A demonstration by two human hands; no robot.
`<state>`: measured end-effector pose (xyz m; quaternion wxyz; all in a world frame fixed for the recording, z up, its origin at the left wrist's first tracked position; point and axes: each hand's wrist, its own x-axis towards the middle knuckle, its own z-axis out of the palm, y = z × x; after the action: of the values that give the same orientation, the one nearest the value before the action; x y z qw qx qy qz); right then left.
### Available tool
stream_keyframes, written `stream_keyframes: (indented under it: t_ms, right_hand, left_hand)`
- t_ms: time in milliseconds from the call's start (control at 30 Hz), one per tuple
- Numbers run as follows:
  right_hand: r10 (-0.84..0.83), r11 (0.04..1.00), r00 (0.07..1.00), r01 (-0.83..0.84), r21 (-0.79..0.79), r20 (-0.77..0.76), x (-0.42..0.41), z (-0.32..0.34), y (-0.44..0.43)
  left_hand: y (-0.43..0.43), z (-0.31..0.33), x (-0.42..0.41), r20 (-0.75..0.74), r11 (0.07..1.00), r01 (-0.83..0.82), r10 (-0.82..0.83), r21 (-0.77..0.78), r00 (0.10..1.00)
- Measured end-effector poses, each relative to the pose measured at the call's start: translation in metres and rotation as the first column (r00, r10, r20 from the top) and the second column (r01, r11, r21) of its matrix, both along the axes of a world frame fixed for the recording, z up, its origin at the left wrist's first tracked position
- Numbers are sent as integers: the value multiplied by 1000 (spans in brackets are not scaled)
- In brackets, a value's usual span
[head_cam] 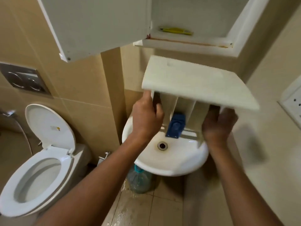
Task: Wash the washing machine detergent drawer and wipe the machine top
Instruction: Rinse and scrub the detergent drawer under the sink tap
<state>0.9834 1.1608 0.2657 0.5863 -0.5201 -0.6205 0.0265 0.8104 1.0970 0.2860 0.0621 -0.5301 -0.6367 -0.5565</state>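
Observation:
I hold the white detergent drawer (195,82) upright over the small white sink (164,162), its wide front panel on top and its compartments hanging down. A blue insert (175,124) sits in the middle compartment. My left hand (146,118) grips the drawer's left side wall just under the panel. My right hand (218,123), blurred by motion, holds the right side under the panel. The washing machine is out of view.
An open white wall cabinet (187,41) hangs above the sink, its door (91,28) swung out to the left, with a yellow item (175,31) on its shelf. A toilet (37,176) with raised lid stands at left. A plastic water bottle (138,180) stands under the sink on a wet floor.

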Motion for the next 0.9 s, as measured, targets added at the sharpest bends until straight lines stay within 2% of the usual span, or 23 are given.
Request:
stream_keyframes:
  t_ms: [33,67,100,133,167,200,233,267,367,433,500,567,600,633,667,700,733,767,800,867,900]
  right_hand:
    - [-10,997,1000,9,-73,-22,-3,-19,-4]
    - [32,962,997,-48,-269,-64,-4,-41,-4]
    - [113,825,991,-136,-549,-75,-6,-62,-5]
    - [240,542,971,-141,-829,-8,-6,-84,-12]
    - [367,285,930,-90,-954,21,-5,-103,-19]
    - [384,179,922,-31,-983,41,-1,-119,-26]
    - [360,166,932,-25,-986,37,0,-129,-31]
    - [319,217,948,-61,-974,12,0,-130,-30]
    - [280,487,959,-115,-866,31,-3,-78,-23]
    - [220,745,975,-153,-649,23,-2,-22,-8]
    - [152,944,988,-152,-293,-23,3,27,-7]
    - [102,995,993,-102,8,-60,4,33,-15]
    - [30,999,998,-29,32,-58,3,16,-17]
    - [6,999,999,-7,-35,-37,3,-9,-17]
    - [48,967,998,-57,-248,-41,2,-36,-13]
    - [127,812,989,-146,-565,-73,-3,-59,-15]
    - [211,507,972,-195,-839,-98,-6,-86,-21]
    - [281,246,953,-187,-951,-114,-7,-110,-31]
    - [322,169,940,-171,-971,-110,-7,-131,-39]
    - [341,217,934,-189,-958,-107,-9,-154,-46]
    - [359,204,919,-247,-947,-163,-13,-150,-54]
  left_hand:
    - [0,-11,-1,-4,999,-4,4,-50,1000]
    - [0,-27,-3,21,976,14,-9,-218,1000]
    - [-1,-49,-7,41,874,32,-13,-484,999]
    - [-7,-76,-9,56,654,53,-17,-755,998]
    - [-17,-99,-11,99,423,99,-22,-901,995]
    - [-28,-118,-11,145,307,142,-12,-941,989]
    - [-35,-130,-12,182,299,168,21,-939,983]
    - [-39,-131,-12,219,353,190,44,-916,975]
    - [-27,-96,-11,167,623,83,78,-778,983]
    - [-14,-51,-9,133,839,-9,98,-545,986]
    - [-12,-3,-3,33,976,-70,78,-207,996]
    - [-16,22,3,-105,995,-55,64,83,992]
    - [-19,21,4,-140,989,-50,69,137,988]
    - [-18,3,2,-125,997,-48,56,66,991]
    - [-17,-21,-2,-61,987,-32,23,-155,998]
    - [-18,-49,-5,4,878,-7,10,-478,1000]
    - [-22,-81,-10,45,639,35,0,-768,999]
    - [-33,-108,-13,105,430,93,5,-898,994]
    - [-45,-132,-17,130,345,113,28,-932,991]
    - [-64,-160,-27,166,388,117,95,-914,981]
    - [-74,-166,-32,170,425,100,128,-900,977]
